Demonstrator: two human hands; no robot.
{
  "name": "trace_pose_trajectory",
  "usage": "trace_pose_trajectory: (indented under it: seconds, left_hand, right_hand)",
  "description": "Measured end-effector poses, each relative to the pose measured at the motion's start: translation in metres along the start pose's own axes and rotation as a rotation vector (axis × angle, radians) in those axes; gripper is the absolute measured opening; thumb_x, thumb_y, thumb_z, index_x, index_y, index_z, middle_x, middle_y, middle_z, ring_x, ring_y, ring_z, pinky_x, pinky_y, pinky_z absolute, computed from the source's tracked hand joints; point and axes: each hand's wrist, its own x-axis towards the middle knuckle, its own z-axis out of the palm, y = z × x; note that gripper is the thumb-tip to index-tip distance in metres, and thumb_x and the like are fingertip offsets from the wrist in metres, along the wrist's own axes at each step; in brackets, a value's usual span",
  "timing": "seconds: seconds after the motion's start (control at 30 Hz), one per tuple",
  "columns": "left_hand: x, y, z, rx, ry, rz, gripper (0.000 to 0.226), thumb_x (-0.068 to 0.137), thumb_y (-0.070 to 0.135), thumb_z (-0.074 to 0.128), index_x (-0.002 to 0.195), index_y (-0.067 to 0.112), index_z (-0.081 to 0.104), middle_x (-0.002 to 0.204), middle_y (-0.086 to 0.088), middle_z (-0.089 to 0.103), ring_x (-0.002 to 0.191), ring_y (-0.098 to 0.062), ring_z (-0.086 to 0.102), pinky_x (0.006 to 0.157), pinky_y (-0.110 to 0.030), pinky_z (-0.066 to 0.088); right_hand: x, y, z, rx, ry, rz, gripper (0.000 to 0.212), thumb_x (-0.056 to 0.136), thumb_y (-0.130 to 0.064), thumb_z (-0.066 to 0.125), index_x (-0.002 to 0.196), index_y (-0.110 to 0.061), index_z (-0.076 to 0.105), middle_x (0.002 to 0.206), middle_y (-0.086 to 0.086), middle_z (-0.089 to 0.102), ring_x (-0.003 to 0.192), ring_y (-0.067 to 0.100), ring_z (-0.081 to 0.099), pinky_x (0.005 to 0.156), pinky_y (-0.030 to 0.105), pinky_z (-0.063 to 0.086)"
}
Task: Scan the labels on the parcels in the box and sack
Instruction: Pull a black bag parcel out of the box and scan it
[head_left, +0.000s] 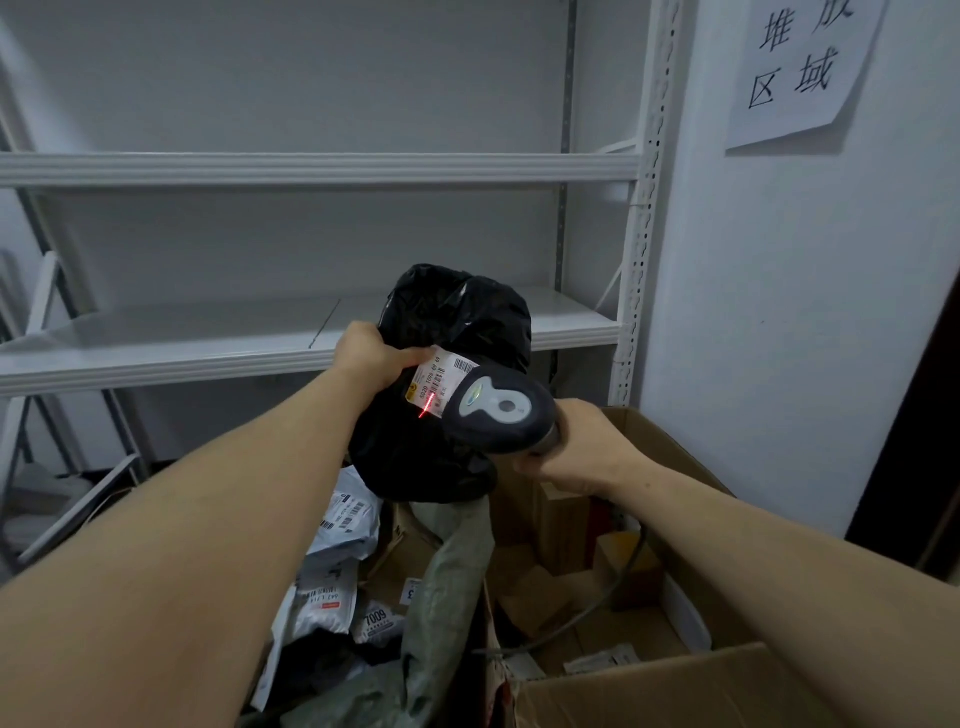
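Left hand (371, 358) gripping raised black parcel (457, 317), thumb just beside its white label (436, 379), right hand (587, 441) closed round scanner (498, 410) handle, red line (427, 406) across label between both hands, cardboard box (675, 691) beneath right hand, green sack (452, 561) beneath parcel.

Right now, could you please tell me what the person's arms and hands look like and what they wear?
Both arms are bare: no sleeve shows on either forearm up to the picture's edge. The left hand and the right hand wear no gloves, and no watch, band or ring is visible on them.
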Motion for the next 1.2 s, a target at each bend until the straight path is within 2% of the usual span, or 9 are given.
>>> trace_pose_trajectory:
  seconds: [0.2, 0.43, 0.57, 0.7, 0.8, 0.93, 1.07, 1.2]
  left_hand:
    - [-0.003, 0.001, 0.000, -0.019, -0.008, 0.015, 0.039, 0.073, 0.029, 0.082, 0.092, 0.003, 0.062, 0.091, -0.010, 0.062, 0.085, -0.026, 0.060, 0.082, -0.037, 0.052]
    - [-0.005, -0.002, -0.002, -0.051, 0.014, -0.013, 0.049, 0.072, 0.029, 0.083, 0.104, -0.003, 0.063, 0.104, -0.016, 0.066, 0.097, -0.032, 0.064, 0.087, -0.041, 0.053]
    - [-0.005, -0.002, -0.004, -0.067, 0.012, -0.017, 0.049, 0.072, 0.028, 0.083, 0.104, -0.003, 0.063, 0.104, -0.015, 0.067, 0.096, -0.030, 0.064, 0.086, -0.040, 0.053]
    - [-0.006, -0.002, -0.006, -0.078, 0.008, -0.017, 0.048, 0.074, 0.027, 0.082, 0.106, -0.004, 0.062, 0.093, -0.009, 0.061, 0.086, -0.025, 0.059, 0.078, -0.034, 0.050]
    - [-0.004, -0.004, -0.007, -0.087, 0.013, -0.016, 0.047, 0.074, 0.026, 0.081, 0.107, -0.002, 0.063, 0.099, -0.011, 0.065, 0.085, -0.024, 0.059, 0.076, -0.032, 0.048]
    - [-0.004, -0.006, -0.007, -0.103, 0.018, -0.027, 0.050, 0.074, 0.026, 0.081, 0.112, -0.001, 0.062, 0.101, -0.008, 0.064, 0.098, -0.028, 0.062, 0.079, -0.033, 0.048]
    - [-0.004, -0.009, -0.009, -0.125, 0.018, -0.040, 0.050, 0.072, 0.026, 0.083, 0.110, 0.000, 0.063, 0.103, -0.011, 0.066, 0.095, -0.027, 0.063, 0.082, -0.036, 0.052]
    - [-0.003, -0.016, -0.013, -0.165, 0.013, -0.064, 0.049, 0.073, 0.023, 0.082, 0.112, 0.001, 0.063, 0.106, -0.012, 0.067, 0.096, -0.028, 0.064, 0.087, -0.041, 0.053]
  right_hand:
    - [0.000, -0.001, -0.002, -0.034, 0.037, 0.001, 0.024, 0.078, -0.014, 0.071, 0.101, -0.011, 0.063, 0.099, 0.004, 0.067, 0.095, 0.018, 0.062, 0.085, 0.030, 0.052]
    - [0.001, -0.006, -0.002, -0.053, 0.027, -0.015, 0.030, 0.080, -0.013, 0.070, 0.109, -0.008, 0.061, 0.108, 0.007, 0.066, 0.102, 0.020, 0.060, 0.089, 0.028, 0.050]
    - [0.000, -0.007, 0.000, -0.045, 0.004, -0.021, 0.029, 0.081, -0.013, 0.070, 0.109, -0.009, 0.061, 0.108, 0.007, 0.066, 0.103, 0.019, 0.060, 0.092, 0.030, 0.050]
    - [0.001, -0.006, 0.000, -0.057, 0.004, -0.024, 0.026, 0.080, -0.014, 0.071, 0.105, -0.011, 0.061, 0.105, 0.006, 0.067, 0.100, 0.018, 0.061, 0.091, 0.030, 0.050]
    - [0.001, -0.006, -0.001, -0.048, 0.009, -0.023, 0.021, 0.080, -0.014, 0.071, 0.097, -0.017, 0.059, 0.100, 0.002, 0.066, 0.097, 0.017, 0.061, 0.088, 0.028, 0.050]
    - [0.004, -0.009, 0.002, -0.066, -0.003, -0.044, 0.018, 0.080, -0.015, 0.070, 0.092, -0.020, 0.058, 0.095, 0.001, 0.066, 0.094, 0.017, 0.062, 0.088, 0.030, 0.051]
    - [0.008, -0.010, 0.005, -0.088, 0.005, -0.053, 0.019, 0.078, -0.016, 0.070, 0.083, -0.024, 0.054, 0.089, -0.003, 0.063, 0.092, 0.018, 0.062, 0.085, 0.031, 0.052]
    - [0.009, -0.009, 0.008, -0.074, -0.005, -0.046, 0.020, 0.079, -0.016, 0.071, 0.096, -0.014, 0.061, 0.098, 0.002, 0.067, 0.096, 0.019, 0.062, 0.089, 0.035, 0.052]
